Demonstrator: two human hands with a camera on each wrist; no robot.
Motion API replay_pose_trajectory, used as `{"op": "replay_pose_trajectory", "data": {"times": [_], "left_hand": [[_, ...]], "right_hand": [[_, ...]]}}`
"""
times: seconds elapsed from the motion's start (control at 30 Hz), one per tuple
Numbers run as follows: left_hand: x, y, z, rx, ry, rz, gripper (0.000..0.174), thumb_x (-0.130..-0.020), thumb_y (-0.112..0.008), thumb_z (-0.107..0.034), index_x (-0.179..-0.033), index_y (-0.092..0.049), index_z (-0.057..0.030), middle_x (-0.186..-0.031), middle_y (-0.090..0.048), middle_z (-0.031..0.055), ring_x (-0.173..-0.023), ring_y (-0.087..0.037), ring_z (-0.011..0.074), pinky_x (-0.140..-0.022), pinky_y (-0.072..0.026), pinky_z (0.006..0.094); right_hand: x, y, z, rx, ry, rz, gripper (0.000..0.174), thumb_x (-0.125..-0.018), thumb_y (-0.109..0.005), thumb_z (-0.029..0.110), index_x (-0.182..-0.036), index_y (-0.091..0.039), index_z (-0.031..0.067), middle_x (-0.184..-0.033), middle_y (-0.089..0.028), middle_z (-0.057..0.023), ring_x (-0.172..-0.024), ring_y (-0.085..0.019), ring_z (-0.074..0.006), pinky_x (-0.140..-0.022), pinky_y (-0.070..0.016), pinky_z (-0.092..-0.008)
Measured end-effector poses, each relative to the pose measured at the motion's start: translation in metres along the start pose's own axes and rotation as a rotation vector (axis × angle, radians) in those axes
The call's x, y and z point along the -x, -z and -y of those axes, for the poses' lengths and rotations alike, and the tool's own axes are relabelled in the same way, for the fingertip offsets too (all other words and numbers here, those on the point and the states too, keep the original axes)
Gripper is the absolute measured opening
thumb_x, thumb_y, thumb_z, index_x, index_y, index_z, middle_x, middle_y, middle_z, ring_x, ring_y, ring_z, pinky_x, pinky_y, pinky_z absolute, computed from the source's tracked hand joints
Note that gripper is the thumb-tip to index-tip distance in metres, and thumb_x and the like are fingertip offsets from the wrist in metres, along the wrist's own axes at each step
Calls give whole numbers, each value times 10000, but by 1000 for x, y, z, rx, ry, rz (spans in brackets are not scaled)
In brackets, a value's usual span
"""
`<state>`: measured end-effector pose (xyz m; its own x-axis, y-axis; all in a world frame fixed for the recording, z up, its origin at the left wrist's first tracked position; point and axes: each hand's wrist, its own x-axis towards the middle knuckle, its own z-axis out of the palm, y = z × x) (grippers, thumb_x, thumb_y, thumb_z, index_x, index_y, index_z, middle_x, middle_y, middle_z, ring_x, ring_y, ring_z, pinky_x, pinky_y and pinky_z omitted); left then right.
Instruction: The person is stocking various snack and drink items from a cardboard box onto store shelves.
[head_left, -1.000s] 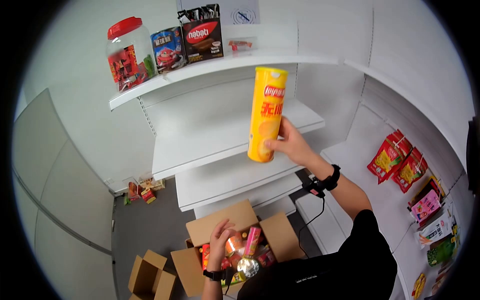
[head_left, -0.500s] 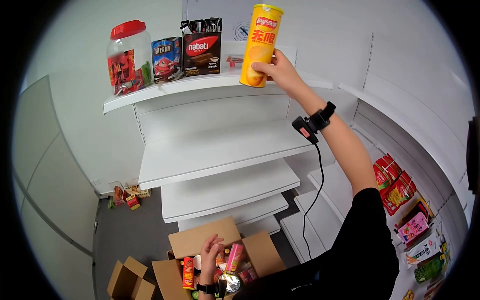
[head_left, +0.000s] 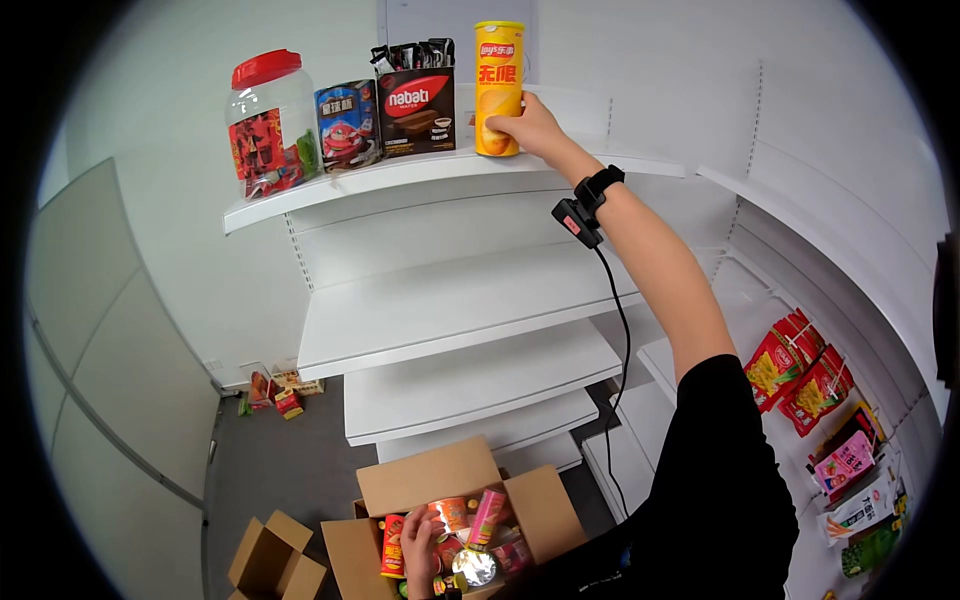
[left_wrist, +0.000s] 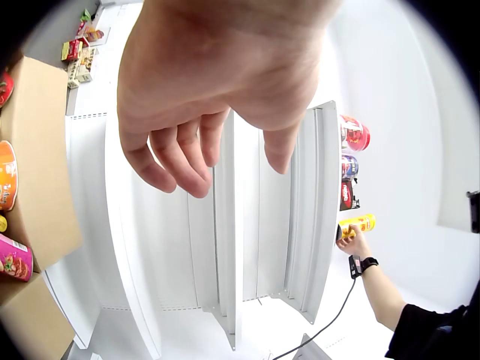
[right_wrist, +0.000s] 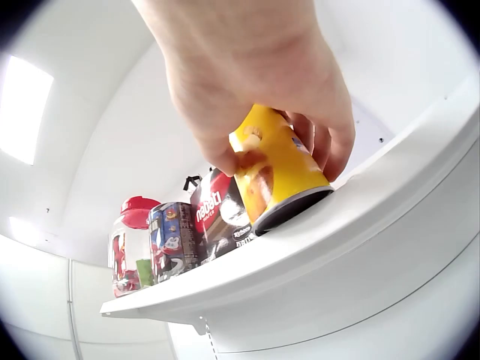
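Note:
My right hand point(head_left: 542, 132) grips the lower part of a yellow Lay's chip can point(head_left: 500, 60), thumb on the front and fingers around the far side. The can stands nearly upright at the top shelf point(head_left: 400, 173), right of the black nabati wafer box point(head_left: 420, 118). In the right wrist view its dark base point(right_wrist: 294, 211) is close over the shelf's front edge. Lower down, my left hand point(head_left: 418, 548) hovers over the open cardboard box point(head_left: 430, 476) of snacks. The left wrist view shows its fingers point(left_wrist: 193, 184) loosely bent, with nothing held.
Left of the wafer box stand a blue snack pack point(head_left: 347, 128) and a red-lidded jar point(head_left: 268, 115). Lower white shelves point(head_left: 450, 300) sit beneath. A smaller carton point(head_left: 262, 560) lies at lower left; red snack bags point(head_left: 780, 362) hang at right. A cable point(head_left: 625, 370) trails from my right wrist.
My right hand has carried the chip can up from in front of the shelves, then slightly left and down to the top shelf beside the wafer box. The left hand stays by the box.

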<state>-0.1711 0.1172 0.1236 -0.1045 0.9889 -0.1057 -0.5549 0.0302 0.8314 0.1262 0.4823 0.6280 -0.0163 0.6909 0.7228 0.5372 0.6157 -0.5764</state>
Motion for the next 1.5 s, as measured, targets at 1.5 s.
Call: {"op": "replay_pose_trajectory", "data": {"times": [1.5], "left_hand": [[33,37,22,65,-67,-67,364,-931,-568,-177,-1251,-497,-18,-1060,-618,107,-831,-612,161,-740,-508,305]], "right_hand": [[22,-45,-15,687,-11,166,523,-924,-332,470,-1189,-590,100,-1128,-640,-162,-1082,-583,-327,-960,-329,-494]]}}
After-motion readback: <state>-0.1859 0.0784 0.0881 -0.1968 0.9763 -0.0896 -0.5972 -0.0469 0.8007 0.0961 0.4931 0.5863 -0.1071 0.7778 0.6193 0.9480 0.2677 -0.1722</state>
